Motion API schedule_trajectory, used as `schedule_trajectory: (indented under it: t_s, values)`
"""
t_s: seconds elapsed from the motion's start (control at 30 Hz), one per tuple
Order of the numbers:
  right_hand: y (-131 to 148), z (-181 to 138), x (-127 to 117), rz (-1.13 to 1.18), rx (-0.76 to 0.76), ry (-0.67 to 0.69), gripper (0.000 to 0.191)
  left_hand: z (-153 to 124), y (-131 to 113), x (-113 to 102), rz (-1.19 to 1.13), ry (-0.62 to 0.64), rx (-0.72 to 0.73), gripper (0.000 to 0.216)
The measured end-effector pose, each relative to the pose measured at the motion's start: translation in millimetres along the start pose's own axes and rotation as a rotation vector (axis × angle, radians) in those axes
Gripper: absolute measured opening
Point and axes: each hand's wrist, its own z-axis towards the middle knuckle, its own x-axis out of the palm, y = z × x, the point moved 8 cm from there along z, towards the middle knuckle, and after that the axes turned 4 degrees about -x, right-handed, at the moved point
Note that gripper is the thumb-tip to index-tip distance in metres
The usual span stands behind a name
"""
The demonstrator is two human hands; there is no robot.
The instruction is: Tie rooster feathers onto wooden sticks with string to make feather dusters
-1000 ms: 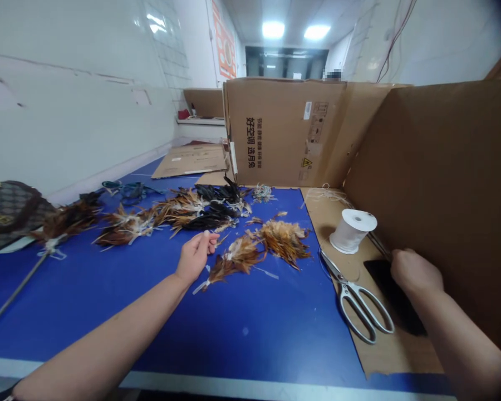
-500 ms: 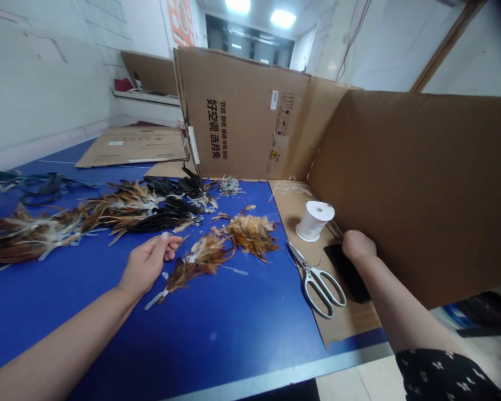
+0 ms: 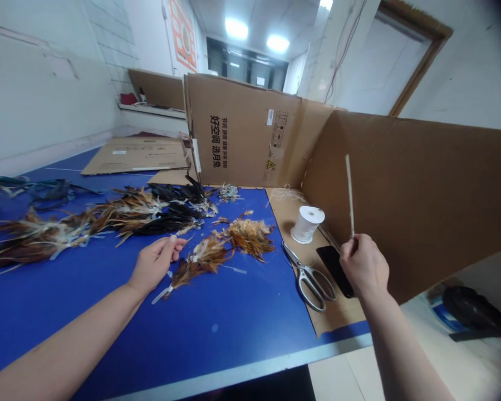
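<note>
In a closed pinch, my left hand (image 3: 157, 262) holds a small feather (image 3: 189, 240), of which only a thin tip shows past the fingers. My right hand (image 3: 365, 263) is wrapped round the lower end of a thin pale stick (image 3: 350, 195), which points upward in front of the cardboard. Just right of my left hand, a tied bunch of brown feathers (image 3: 204, 260) lies on the blue table. A looser pile of golden-brown feathers (image 3: 253, 236) touches it. Under my right hand lies a flat black phone-like slab (image 3: 332, 264), partly covered.
Scissors (image 3: 311, 278) lie with handles spread beside a white ribbon spool (image 3: 308, 224) on a cardboard sheet. Tall cardboard panels (image 3: 250, 133) wall the back and right. Several brown and black feather bunches (image 3: 125, 214) spread across the left of the blue table (image 3: 234, 328).
My right hand has risen from beside the cardboard wall and now shows the pale stick upright. My left hand keeps its pinch in nearly the same spot. The camera view has shifted slightly.
</note>
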Motion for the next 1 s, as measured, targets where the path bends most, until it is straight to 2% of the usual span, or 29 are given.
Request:
schedule_trajectory:
  t_s: [0.07, 0.1, 0.23, 0.3, 0.37, 0.47, 0.53, 0.67, 0.77, 0.87, 1.0]
  values:
    - [16.9, -29.0, -19.2, 0.239, -0.011, -0.185, 0.033, -0.4, -6.1, -0.2, 0.042, 0.006, 0.051, 0.059]
    - [29.5, -43.9, -21.3, 0.368, -0.037, -0.214, 0.034, -0.9, -9.7, -0.2, 0.061, 0.008, 0.08, 0.058]
    - [108.8, -97.4, -7.1, 0.776, -0.269, -0.087, 0.023, -5.1, -25.7, 1.0, 0.105, 0.016, 0.19, 0.055]
    - [153.9, -119.4, -2.2, 0.815, -0.434, -0.019, 0.014, -7.4, -32.3, 1.8, 0.109, 0.017, 0.229, 0.054]
    - [193.3, -137.1, -2.2, 0.758, -0.61, -0.004, 0.01, -8.0, -35.8, 1.5, 0.102, 0.009, 0.248, 0.051]
    - [237.1, -154.9, -4.6, 0.616, -0.856, -0.025, 0.013, -4.9, -34.3, -2.1, 0.075, -0.016, 0.24, 0.047]
    - [254.8, -157.9, -3.0, 0.556, -0.936, -0.015, 0.015, -2.6, -32.9, -5.3, 0.061, -0.031, 0.248, 0.045]
    - [277.3, -149.6, 8.0, 0.486, -0.978, 0.027, 0.014, -3.5, -35.9, -7.8, -0.012, -0.017, 0.259, 0.04]
    - [289.8, -139.4, 23.9, 0.422, -0.973, 0.04, 0.01, -8.6, -41.8, -2.3, -0.17, 0.064, 0.214, 0.043]
    - [298.9, -134.6, 41.0, 0.391, -0.983, 0.036, 0.007, -15.5, -46.7, 6.8, -0.38, 0.159, 0.12, 0.059]
    - [300.2, -139.6, 55.5, 0.446, -1.012, 0.005, 0.025, -21.3, -48.5, 13.5, -0.544, 0.156, 0.018, 0.057]
